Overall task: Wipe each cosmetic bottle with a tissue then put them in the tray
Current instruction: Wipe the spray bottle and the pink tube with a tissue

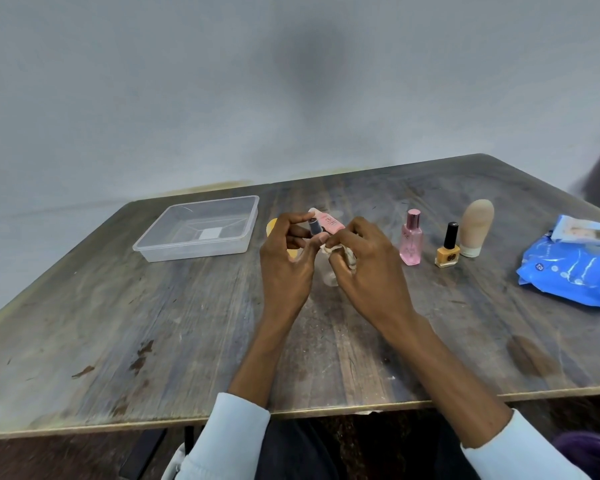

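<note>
Worn, scuffed wood tabletop [153, 323]; clear glossy plastic tray [174, 251] at ten o'clock; shiny blue plastic wipes pack [568, 271] at three o'clock.

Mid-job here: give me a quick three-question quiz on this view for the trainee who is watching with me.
1. True or false: the clear tray already holds a bottle.
2. Which stands nearest the blue wipes pack? A) pink spray bottle B) yellow nail polish C) beige tube
3. Fill in: the left hand holds the pink tube while the right hand grips a crumpled ____.

Key
1. False: nothing lies in the tray.
2. C.
3. Tissue.
</note>
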